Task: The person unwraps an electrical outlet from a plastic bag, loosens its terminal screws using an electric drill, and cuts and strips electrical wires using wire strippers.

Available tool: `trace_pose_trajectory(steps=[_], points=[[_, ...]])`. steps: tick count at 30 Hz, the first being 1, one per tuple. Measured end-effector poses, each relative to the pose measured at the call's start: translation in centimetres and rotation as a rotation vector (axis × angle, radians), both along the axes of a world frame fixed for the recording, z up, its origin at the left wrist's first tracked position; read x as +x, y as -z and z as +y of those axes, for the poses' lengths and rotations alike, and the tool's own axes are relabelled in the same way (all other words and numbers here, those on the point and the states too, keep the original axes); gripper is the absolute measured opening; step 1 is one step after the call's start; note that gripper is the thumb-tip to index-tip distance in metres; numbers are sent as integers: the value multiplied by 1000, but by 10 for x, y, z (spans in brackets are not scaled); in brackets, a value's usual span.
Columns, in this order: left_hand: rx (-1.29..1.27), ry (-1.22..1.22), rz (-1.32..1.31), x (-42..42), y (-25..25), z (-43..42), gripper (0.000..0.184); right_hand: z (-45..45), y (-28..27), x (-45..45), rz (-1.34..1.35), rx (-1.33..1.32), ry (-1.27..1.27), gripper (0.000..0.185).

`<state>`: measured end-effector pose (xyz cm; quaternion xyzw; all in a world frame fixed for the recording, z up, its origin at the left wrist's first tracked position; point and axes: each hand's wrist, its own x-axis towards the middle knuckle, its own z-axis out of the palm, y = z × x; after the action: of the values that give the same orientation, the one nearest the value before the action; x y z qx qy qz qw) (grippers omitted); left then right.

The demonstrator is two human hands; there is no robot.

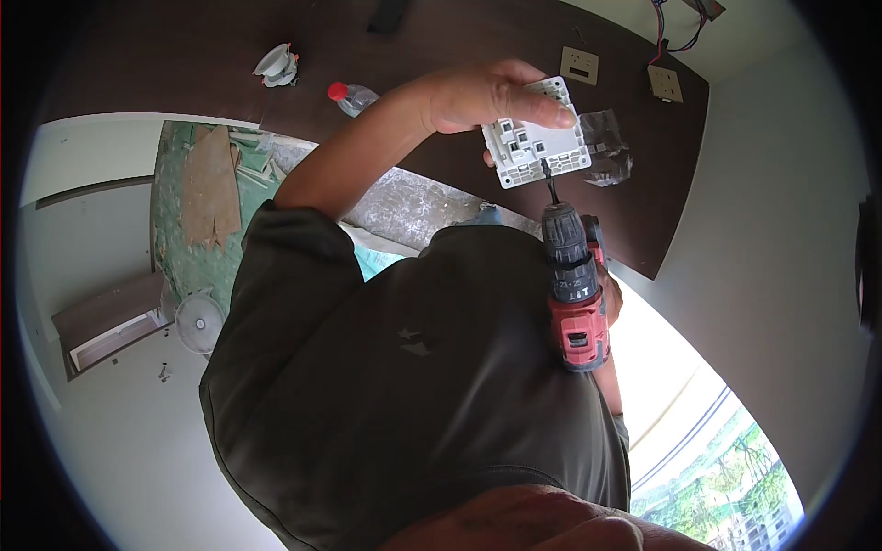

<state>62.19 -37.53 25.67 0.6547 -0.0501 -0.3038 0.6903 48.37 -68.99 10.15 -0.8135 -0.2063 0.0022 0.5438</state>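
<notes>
My left hand (480, 95) is closed around a white wall socket panel (524, 147), its thumb across the back face. The panel's back, with its ribbed frame and square terminal blocks, is turned toward me. A red and black cordless drill (577, 285) points up at it. The drill's bit (550, 181) meets the panel near its lower edge; whether it sits in a screw I cannot tell. My right hand (613, 296) grips the drill from behind, mostly hidden by its body. Just behind the panel lies a clear plastic wrapper (606, 147).
On the dark brown tabletop (367, 55) lie a beige socket plate (580, 66), a second beige plate (664, 84), a red-capped bottle (354, 97) and a white downlight (277, 66). Loose wires (675, 41) hang at the upper right. A white fan (199, 321) stands at left.
</notes>
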Motion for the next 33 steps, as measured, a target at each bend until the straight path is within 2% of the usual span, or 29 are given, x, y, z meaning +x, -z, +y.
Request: trace_pose_trajectory(steps=[2, 4, 5, 7, 8, 10, 14, 15, 16, 17, 19, 20, 21, 23, 24, 25, 27, 28, 30, 33], points=[[-8, -4, -17, 1, 8, 0, 42, 3, -8, 2, 6, 18, 17, 31], [-17, -8, -35, 1, 9, 0, 42, 10, -39, 12, -242, -99, -20, 33], [-22, -2, -15, -1, 4, -1, 42, 7, -29, 10, -243, -99, -19, 33], [-28, 4, 5, -1, -1, -1, 42, 0, -2, 0, -35, 40, -2, 33], [-11, 15, -1, 0, -1, -1, 41, -4, 5, -5, -35, 39, 0, 33], [8, 24, -12, 0, -2, 0, 41, -4, 8, -7, 248, 278, 64, 33], [15, -73, -102, -1, 4, -1, 41, 11, -29, 6, 145, 207, 82, 25], [2, -120, -135, -1, 7, -2, 41, 10, -31, 7, 145, 314, 76, 26], [2, -118, -137, -1, 10, -2, 41, 10, -32, 7, 145, 420, 69, 35], [17, -182, -149, -1, 12, -2, 41, 8, -29, 7, 141, 423, 70, 35], [34, -245, -161, -1, 18, 0, 41, 1, -10, 4, 243, 642, 236, 33], [51, -264, -144, -2, 21, 0, 41, -6, 11, 6, 81, 373, 293, 28], [69, -284, -126, -3, 24, 1, 40, -14, 18, 9, 136, 267, 525, 27], [68, -304, -96, -6, 28, -1, 41, -34, 2, 19, -139, -104, 310, 33], [64, -321, -66, -7, 31, -2, 42, -35, -12, 27, -294, -200, 284, 45], [66, -322, -63, -9, 33, -3, 42, -37, -9, 33, -152, 68, 360, 46], [-26, -358, -43, -12, 41, -5, 47, -40, -18, 51, 34, 128, 423, 41], [-20, -356, -38, -13, 46, -8, 47, -39, -25, 57, 40, 133, 426, 41], [-150, -464, -24, -13, 57, -12, 46, -36, -35, 66, 113, 238, 450, 21], [-184, -442, -2, -6, 69, -6, 45, -36, -26, 85, 62, 230, 519, 21]])
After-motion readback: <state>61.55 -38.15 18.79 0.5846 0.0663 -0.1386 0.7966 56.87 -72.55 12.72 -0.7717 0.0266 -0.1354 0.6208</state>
